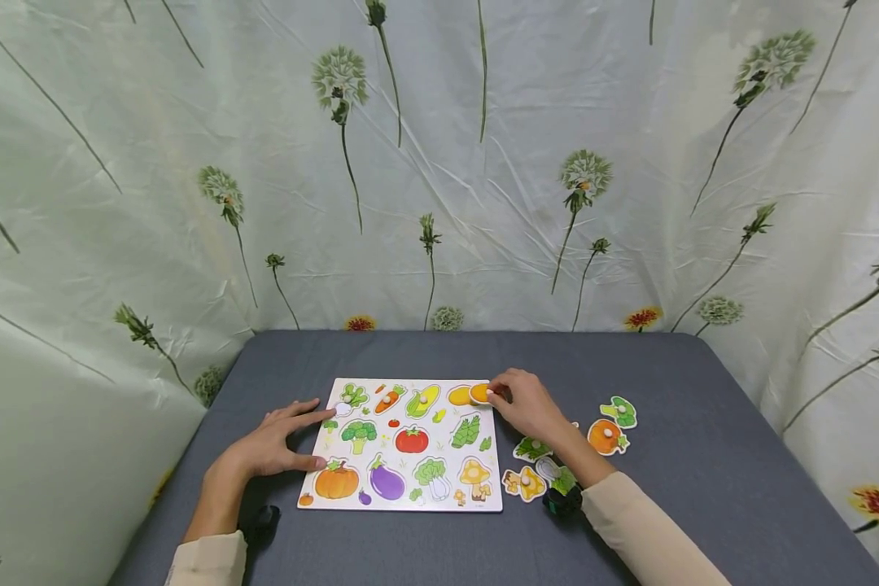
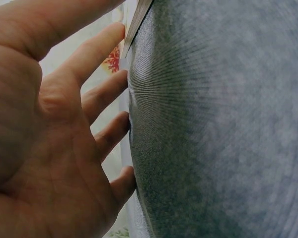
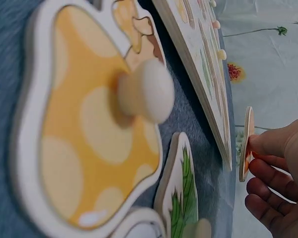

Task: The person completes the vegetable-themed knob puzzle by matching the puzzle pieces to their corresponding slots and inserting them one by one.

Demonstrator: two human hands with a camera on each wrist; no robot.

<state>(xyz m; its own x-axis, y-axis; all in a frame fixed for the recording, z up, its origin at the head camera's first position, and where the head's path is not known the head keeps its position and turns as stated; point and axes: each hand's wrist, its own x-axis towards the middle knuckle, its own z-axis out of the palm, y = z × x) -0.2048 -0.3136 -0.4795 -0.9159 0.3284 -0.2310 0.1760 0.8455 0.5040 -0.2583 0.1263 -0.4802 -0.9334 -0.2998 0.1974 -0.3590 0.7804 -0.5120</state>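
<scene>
A white vegetable puzzle board (image 1: pixel 391 404) lies flat on the table. My left hand (image 1: pixel 271 442) rests at its left edge, fingers spread, the thumb near the pumpkin picture (image 1: pixel 337 482). In the left wrist view the palm (image 2: pixel 49 144) shows, holding nothing. With thumb and fingers, my right hand (image 1: pixel 529 407) pinches a thin yellow-orange puzzle piece (image 1: pixel 479 394) at the board's upper right corner. That piece partly overlaps a yellow oval picture (image 1: pixel 459 396). Seen nearly edge-on in the right wrist view, the held piece (image 3: pixel 245 148) stands tilted; its printed face is mostly hidden.
Right of the board lie loose knobbed pieces: a mushroom (image 1: pixel 531 484), a green leafy piece (image 1: pixel 531 449), a bok choy (image 1: pixel 562 480) partly behind the right wrist, a pumpkin (image 1: pixel 602 438) and a broccoli (image 1: pixel 621 411). A flowered curtain (image 1: pixel 439 163) hangs behind the grey table (image 1: pixel 425 553).
</scene>
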